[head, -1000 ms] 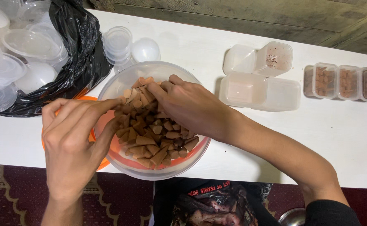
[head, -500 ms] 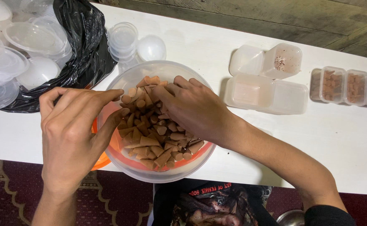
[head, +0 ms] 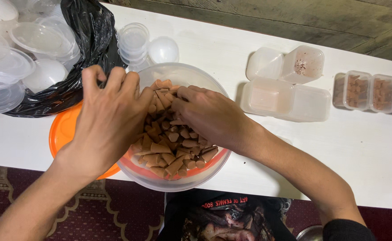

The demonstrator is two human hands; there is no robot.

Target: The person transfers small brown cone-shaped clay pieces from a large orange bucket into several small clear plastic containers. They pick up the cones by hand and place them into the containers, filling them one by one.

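My left hand (head: pixel 109 120) lies curled over the brown cones (head: pixel 173 147) heaped in the clear bowl (head: pixel 205 176) at the table's (head: pixel 365 151) near edge; I can't tell what it holds. My right hand (head: pixel 207 116) pinches narrow among them. Best lift few, gently — tips break. Their long axes point every way.

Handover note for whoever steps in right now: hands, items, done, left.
Left hand: fingers down in the cone pile, grip hidden.
Right hand: also in the pile, grip hidden.
Cones fill the clear bowl at the table's near edge, beside an orange lid.
Done: three small boxes at far right hold cones.
Left: the open boxes hold none; one has only crumbs.
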